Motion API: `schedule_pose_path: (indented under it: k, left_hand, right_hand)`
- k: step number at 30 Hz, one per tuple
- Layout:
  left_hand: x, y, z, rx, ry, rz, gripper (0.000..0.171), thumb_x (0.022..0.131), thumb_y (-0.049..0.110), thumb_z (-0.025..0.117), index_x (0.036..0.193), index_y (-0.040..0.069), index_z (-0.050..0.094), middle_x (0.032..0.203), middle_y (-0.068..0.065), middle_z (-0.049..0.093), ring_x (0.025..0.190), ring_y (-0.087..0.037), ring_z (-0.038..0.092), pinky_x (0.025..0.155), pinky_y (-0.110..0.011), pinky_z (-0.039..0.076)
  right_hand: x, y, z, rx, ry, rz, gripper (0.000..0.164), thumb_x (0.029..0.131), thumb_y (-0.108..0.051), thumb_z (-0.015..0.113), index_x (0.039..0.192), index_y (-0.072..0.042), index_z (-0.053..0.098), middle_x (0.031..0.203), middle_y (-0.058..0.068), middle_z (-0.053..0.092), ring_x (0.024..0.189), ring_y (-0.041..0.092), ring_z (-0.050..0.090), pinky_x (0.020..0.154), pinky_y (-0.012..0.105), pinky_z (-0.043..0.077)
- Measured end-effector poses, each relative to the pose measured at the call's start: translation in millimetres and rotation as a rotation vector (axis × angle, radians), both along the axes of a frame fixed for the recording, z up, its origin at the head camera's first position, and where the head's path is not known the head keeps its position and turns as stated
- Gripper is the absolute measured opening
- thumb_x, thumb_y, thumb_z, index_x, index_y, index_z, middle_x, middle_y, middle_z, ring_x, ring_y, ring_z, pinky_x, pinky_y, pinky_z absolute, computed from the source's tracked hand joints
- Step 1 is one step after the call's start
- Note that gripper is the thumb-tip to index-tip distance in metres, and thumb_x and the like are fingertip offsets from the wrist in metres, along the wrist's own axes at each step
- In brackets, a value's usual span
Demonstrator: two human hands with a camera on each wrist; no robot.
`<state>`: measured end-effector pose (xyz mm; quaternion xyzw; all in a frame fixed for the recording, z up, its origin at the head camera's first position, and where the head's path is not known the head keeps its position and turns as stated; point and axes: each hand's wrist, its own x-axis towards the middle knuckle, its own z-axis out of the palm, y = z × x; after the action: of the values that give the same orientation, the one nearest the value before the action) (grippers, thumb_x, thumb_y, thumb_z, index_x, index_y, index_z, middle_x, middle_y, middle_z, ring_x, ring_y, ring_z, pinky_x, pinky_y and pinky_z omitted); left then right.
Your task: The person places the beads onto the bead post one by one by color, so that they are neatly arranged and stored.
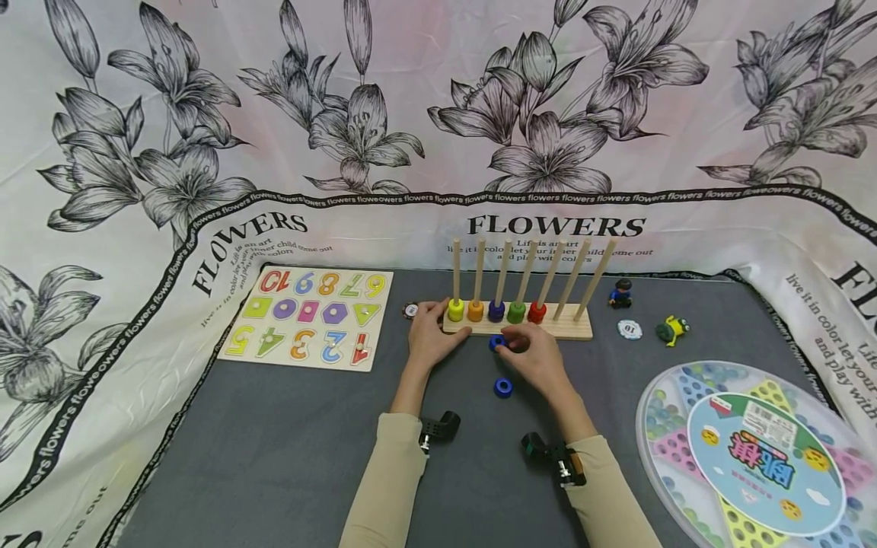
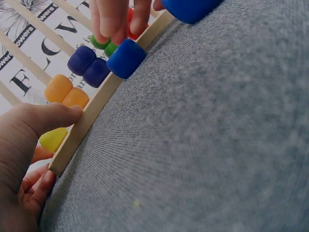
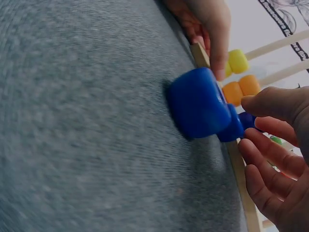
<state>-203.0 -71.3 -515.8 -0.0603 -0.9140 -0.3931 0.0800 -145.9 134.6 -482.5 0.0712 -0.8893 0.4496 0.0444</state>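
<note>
My left hand [image 1: 430,335] grips the left end of a wooden peg stand [image 1: 569,327], its thumb along the front edge. Coloured rings sit on the stand's pegs: yellow [image 1: 455,310], orange [image 1: 475,310], dark purple [image 1: 496,311], green [image 1: 517,313] and red [image 1: 537,313]. In front of the base, a blue ring [image 1: 496,343] is at the fingertips of my right hand [image 1: 537,356]. The right wrist view shows the thumb and fingers [image 3: 263,191] spread apart beside that ring. A second blue ring [image 1: 503,388] lies nearer on the grey cloth.
A number-and-shape puzzle board [image 1: 304,318] lies to the left. Beside the stand's left end is a small round token [image 1: 410,310]. At right are a small figure [image 1: 620,294], a white token [image 1: 629,329], a green-yellow frog toy [image 1: 673,330] and a large round game board [image 1: 668,487].
</note>
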Motion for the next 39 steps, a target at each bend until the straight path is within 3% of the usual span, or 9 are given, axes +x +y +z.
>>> schedule_pose_path:
  k: [19,39]
  left_hand:
    - [2.0,2.1,4.0,-0.029,-0.002,0.004,0.072,0.079,0.037,0.08,0.139,0.004,0.057,0.124,-0.015,0.053,0.109,-0.029,0.055,0.09,-0.044,0.048]
    - [1.7,4.6,8.5,-0.103,-0.027,0.025,0.071,0.08,0.037,0.08,0.139,0.004,0.057,0.125,-0.017,0.053,0.11,-0.03,0.055,0.091,-0.045,0.048]
  right_hand:
    - [-1.9,-6.0,-6.1,0.12,-0.007,-0.052,0.032,0.08,-0.013,0.081,0.109,-0.001,0.074,0.104,0.014,0.064,0.084,0.025,0.068,0.073,0.043,0.053]
    - [-1.2,-7.3,-8.0,0.125,-0.05,-0.106,0.029,0.082,-0.017,0.08,0.107,-0.004,0.073,0.101,0.012,0.068,0.08,0.022,0.065,0.069,0.039,0.051]
